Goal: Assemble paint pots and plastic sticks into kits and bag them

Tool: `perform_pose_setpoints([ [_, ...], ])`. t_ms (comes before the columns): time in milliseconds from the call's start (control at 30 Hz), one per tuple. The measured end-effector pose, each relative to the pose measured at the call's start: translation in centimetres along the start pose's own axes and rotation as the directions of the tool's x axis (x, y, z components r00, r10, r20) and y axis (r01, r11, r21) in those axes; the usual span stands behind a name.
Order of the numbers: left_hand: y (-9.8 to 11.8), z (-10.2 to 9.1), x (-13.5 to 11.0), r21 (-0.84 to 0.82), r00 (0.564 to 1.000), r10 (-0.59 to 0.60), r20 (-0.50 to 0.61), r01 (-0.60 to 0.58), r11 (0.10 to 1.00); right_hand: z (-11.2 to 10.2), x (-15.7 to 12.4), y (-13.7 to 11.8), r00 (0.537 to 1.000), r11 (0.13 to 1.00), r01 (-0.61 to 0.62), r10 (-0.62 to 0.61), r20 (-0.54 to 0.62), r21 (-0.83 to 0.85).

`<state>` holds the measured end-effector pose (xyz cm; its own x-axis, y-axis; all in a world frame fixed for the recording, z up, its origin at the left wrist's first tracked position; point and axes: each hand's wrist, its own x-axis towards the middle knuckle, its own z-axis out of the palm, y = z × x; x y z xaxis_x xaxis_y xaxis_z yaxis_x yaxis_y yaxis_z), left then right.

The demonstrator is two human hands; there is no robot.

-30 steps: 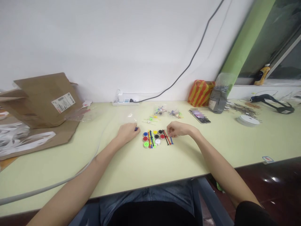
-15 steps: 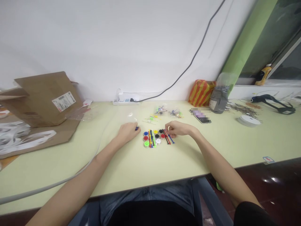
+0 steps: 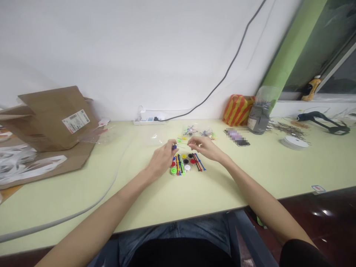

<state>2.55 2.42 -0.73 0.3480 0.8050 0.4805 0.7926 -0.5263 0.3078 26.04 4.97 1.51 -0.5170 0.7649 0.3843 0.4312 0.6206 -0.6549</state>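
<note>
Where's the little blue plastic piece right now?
In the head view, the small blue plastic piece sits at the fingertips of the left hand, just above the rows of coloured plastic discs and strips.

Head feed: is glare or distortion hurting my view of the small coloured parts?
Head view: lighting is soft, no harsh glare on the tabletop; wide-angle warping bends the edges; the coloured discs stay distinct but small; the phone is pixelated.
</note>
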Motion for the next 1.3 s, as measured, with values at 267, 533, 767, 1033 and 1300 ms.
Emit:
perform_pose_setpoints([
  [267,0.9,0.4,-0.8,-0.172,0.980,0.182,-0.084,-0.194,0.966,3.1,0.1,-1.5,0.999,0.917,-0.042,0.028,0.039,0.396],
  [533,1.2,0.4,-0.9,-0.207,0.981,0.178,-0.074,-0.190,0.960,2.9,-0.3,-2.8,0.999,0.872,-0.049,0.039,0.031,0.486],
  [767,0.0,-0.5,-0.4,-0.027,0.997,0.057,0.056,-0.055,0.998,0.7,-0.1,-2.1,0.996,0.935,-0.089,0.081,0.039,0.342],
  [1033,-4.4,-0.3,0.5,0.311,0.951,-0.152,0.269,0.063,0.948,-3.1,-0.8,-1.1,0.854,0.973,-0.176,0.073,0.515,0.153],
  [1300,-5.0,0.4,0.3,0.338,0.947,-0.147,0.285,0.044,0.940,-2.0,-0.9,-0.8,0.776,0.982,-0.174,0.092,0.624,0.072],
])
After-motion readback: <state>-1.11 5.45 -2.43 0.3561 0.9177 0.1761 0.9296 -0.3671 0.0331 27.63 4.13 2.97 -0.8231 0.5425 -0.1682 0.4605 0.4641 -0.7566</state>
